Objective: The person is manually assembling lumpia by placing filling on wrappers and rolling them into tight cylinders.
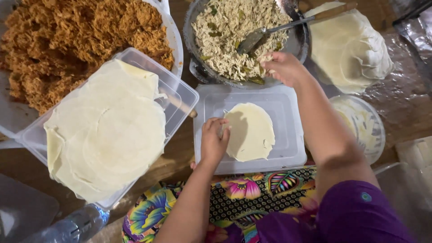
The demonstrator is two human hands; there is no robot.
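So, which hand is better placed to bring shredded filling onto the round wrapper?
Right. The right hand is already pinching pale shredded filling at the metal pan, while the left hand rests on the round pale wrapper.

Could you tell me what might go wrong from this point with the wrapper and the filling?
1. The right hand is pinching shredded filling at the rim of the metal bowl; strands could drop on the way.
2. The left hand pins only one edge of the thin round wrapper on the upturned lid; it may fold or tear.
3. The spoon leans in the bowl beside the right hand and might be knocked.
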